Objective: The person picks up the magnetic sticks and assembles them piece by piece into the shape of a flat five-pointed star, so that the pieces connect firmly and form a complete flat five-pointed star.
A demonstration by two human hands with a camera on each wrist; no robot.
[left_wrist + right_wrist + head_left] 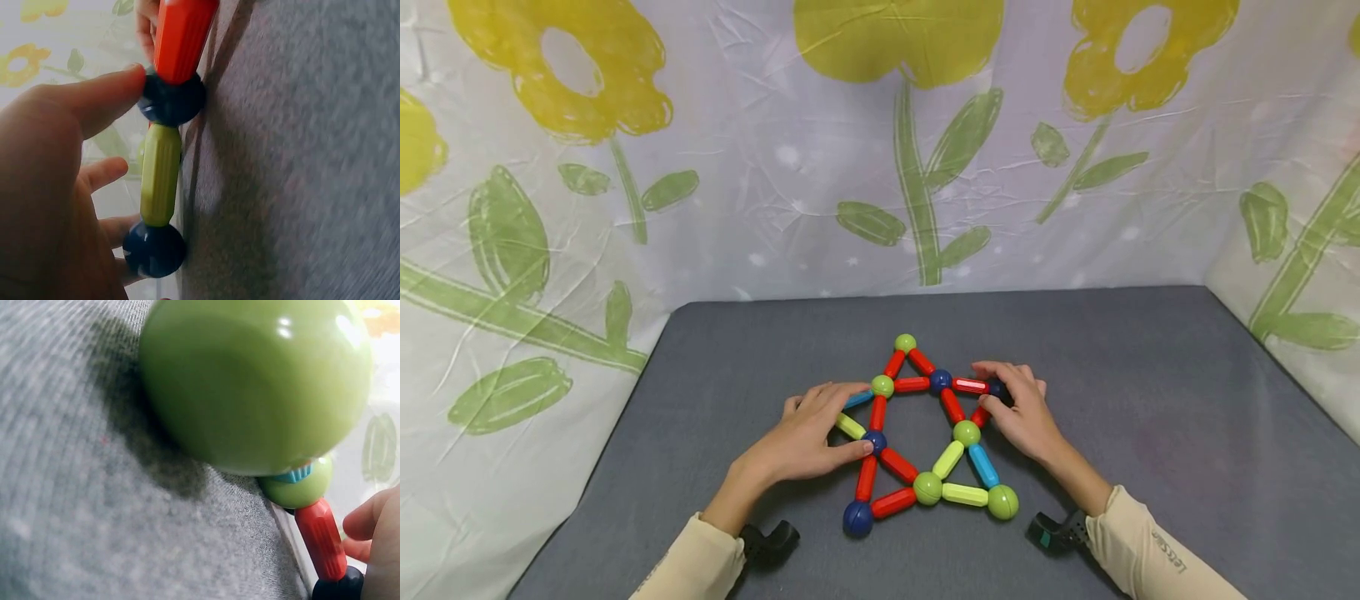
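Note:
On the grey table lies a flat star-like frame of magnetic rods and balls. My left hand (805,433) spreads over its left triangle. The left thumb presses a dark blue ball (172,97), and the index fingertip is right at a green ball (882,386). In the left wrist view, a yellow-green rod (160,175) runs to another dark blue ball (155,250), with other fingers behind it. My right hand (1026,417) has thumb and index curled around the dark blue ball (997,390) at the right corner. A red rod (320,540) reaches that ball.
The near corners end in a dark blue ball (857,518) and a large green ball (1003,502); another green ball (906,343) tops the frame. Flower-print cloth (760,167) hangs behind the table (1150,358). Black wrist devices (771,543) hang under both forearms.

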